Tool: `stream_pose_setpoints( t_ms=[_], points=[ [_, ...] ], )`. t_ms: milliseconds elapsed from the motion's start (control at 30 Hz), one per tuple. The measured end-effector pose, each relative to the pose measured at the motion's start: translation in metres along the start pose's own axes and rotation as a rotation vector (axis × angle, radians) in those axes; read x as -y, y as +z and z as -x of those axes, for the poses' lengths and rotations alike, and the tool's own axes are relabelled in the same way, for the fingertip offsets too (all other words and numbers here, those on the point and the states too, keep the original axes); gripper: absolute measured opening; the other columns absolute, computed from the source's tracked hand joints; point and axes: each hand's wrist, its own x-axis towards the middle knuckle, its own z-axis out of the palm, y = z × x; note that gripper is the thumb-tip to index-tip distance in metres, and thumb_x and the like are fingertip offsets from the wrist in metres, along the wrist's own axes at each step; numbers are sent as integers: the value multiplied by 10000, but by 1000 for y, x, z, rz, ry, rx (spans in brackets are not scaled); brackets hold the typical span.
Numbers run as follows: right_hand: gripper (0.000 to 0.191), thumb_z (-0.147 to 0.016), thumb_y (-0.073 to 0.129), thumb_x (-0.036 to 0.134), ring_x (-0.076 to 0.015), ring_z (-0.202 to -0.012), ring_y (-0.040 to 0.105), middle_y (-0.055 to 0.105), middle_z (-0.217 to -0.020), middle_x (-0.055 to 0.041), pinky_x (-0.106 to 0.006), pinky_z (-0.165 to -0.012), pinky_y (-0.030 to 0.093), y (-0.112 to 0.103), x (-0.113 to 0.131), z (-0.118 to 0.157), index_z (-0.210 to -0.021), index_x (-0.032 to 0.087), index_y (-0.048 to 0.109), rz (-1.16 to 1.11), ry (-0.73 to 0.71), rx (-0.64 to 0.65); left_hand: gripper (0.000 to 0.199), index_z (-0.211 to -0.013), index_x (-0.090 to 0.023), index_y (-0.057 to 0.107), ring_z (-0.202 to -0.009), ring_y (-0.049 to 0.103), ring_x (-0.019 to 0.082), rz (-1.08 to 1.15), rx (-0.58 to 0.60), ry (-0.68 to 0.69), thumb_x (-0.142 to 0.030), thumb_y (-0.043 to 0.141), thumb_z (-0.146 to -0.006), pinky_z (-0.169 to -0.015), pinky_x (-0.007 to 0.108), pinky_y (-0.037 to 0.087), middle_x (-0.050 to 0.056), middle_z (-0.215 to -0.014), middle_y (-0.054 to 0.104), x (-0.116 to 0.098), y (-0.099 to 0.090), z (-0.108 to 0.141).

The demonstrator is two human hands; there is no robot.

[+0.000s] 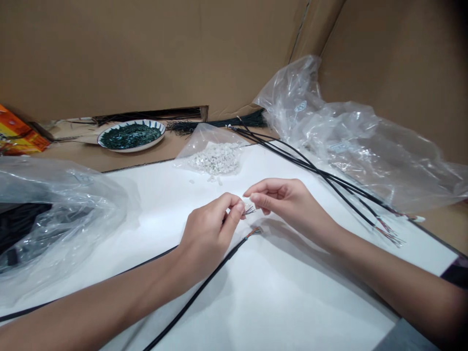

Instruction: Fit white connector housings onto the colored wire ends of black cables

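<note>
Wires (249, 210) pinched in left hand (208, 222) — tips poking out, probably for access. Right hand (283, 195) just beside, thumb and forefinger nearly meeting; can't tell if gripping. Below, 1 black cable (204, 283); beyond, white bits (217, 158), likely kept within reach.

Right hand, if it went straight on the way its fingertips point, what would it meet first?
Probably the left hand, which pinches thin wires just ahead, though this single view leaves depth unclear.
</note>
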Motion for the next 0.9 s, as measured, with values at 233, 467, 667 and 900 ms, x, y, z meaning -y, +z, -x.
stream_pose_setpoints(
  t_ms=[233, 467, 667, 900],
  points=[
    [166, -839, 613, 311, -117, -746, 615, 655, -791, -10, -219, -669, 486, -1, -1, -1, -933, 199, 691, -232, 123, 11, 275, -807, -230, 508, -645, 512, 109, 157, 27, -96, -435, 367, -923, -631, 245, 381, -51, -740, 590, 2, 3, 0],
    [224, -813, 646, 355, -155, -778, 640, 685, -858, -40, -264, -669, 524, 5, 0, 2, -962, 190, 670, -276, 168, -12, 254, -793, -224, 511, -710, 556, 132, 239, 25, -112, -416, 396, -914, -667, 248, 409, -37, -674, 565, 3, 6, 0],
    [254, -807, 648, 377, -162, -719, 633, 661, -852, -38, -286, -569, 552, 13, 1, 4, -992, 203, 630, -422, 230, 11, 257, -833, -221, 535, -592, 516, 102, 228, -13, -134, -444, 425, -897, -605, 244, 411, -19, -806, 620, 6, 5, -2],
    [236, -795, 656, 404, -133, -674, 622, 663, -818, -28, -238, -546, 534, 16, -4, 3, -904, 194, 653, -408, 218, -26, 243, -853, -220, 559, -587, 521, 100, 223, -27, -124, -434, 449, -887, -573, 232, 414, -14, -817, 628, 5, 6, -3]
  ],
)
